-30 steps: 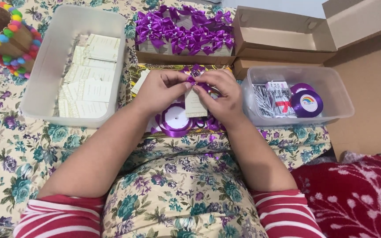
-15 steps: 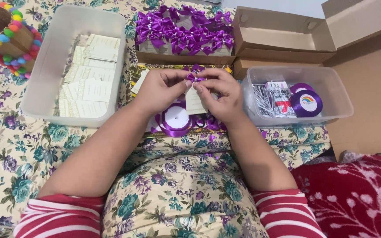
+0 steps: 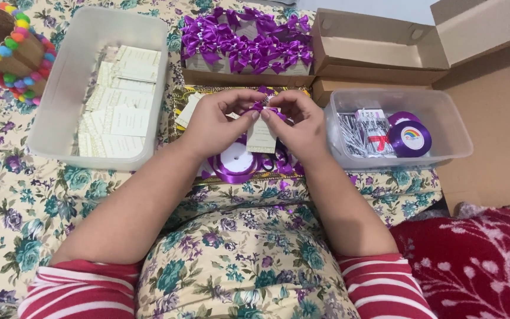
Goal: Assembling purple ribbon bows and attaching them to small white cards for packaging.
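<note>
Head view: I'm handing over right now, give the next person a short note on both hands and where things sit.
Left hand and right hand: together pinching a small purple ribbon bow on a cream paper tag.
Purple ribbon spool: below the hands.
Done: purple-bowed tags fill the cardboard box behind.
Left: plain cream tags in the clear plastic tub on the left.

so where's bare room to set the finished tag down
Free: the open cardboard box behind the right tub, and floral cloth in front of the left tub. Crowded: between the hands, left hand and right hand, over the ribbon spool.
</note>
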